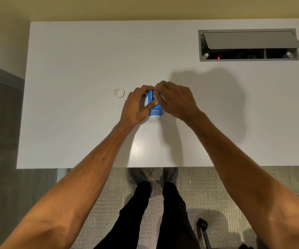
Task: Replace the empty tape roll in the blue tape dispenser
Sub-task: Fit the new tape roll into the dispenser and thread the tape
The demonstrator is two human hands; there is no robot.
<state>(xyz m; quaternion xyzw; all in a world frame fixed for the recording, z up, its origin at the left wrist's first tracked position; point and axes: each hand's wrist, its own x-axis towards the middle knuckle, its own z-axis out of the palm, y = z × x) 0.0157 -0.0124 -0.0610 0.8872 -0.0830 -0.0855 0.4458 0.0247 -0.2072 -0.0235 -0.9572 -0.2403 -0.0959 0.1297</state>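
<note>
On white desk (73,123): both hands' fingers pinching blue tape dispenser (155,111); no legible writing.

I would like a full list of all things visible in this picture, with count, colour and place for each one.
desk: one, white, fills the middle of the view
tape dispenser: one, blue, on the desk centre, between both hands
tape ring: one, clear or whitish, flat on the desk, left of the dispenser, apart from it
cable hatch: one, grey, lid open, far right of the desk
carpet: grey, below the near desk edge
chair base: one, black, on the floor at lower right
left hand: one, on the dispenser's left side
right hand: one, fingers over the dispenser's top
legs: two, black trousers, grey shoes, bottom centre
</note>
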